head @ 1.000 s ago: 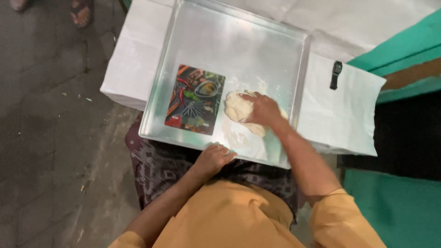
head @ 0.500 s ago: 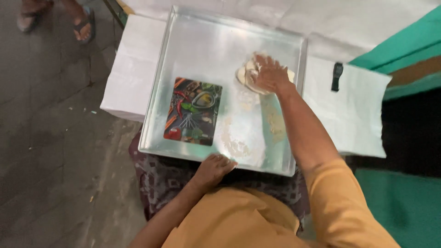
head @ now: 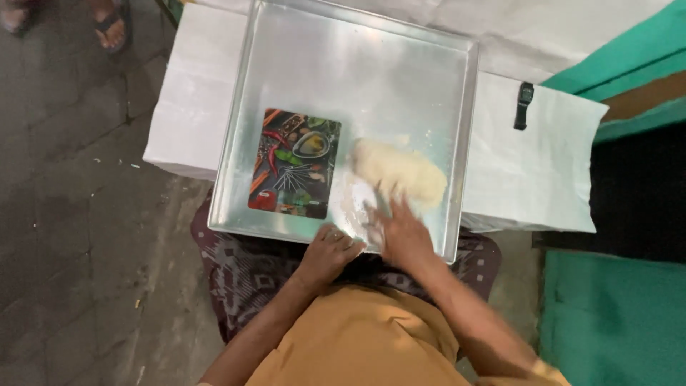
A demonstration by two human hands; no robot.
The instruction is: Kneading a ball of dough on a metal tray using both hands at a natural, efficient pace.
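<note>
A lump of pale dough (head: 398, 176) lies stretched out inside a big square metal tray (head: 300, 64), toward its near right part. My right hand (head: 401, 236) is blurred, fingers spread, resting just on the near end of the dough. My left hand (head: 330, 249) grips the tray's near rim with curled fingers. A flat rectangular board printed with colourful vegetables (head: 295, 163) lies in the tray, left of the dough.
The tray sits on a low surface covered in white paper (head: 529, 168). A black wristwatch (head: 524, 104) lies on the paper to the right. Another person's sandalled foot (head: 111, 21) is on the stone floor at top left. Green panels (head: 614, 64) stand at the right.
My right hand drew back from the tray's far right part toward me, and the dough came with it, now longer and flatter. The left hand stays on the rim.
</note>
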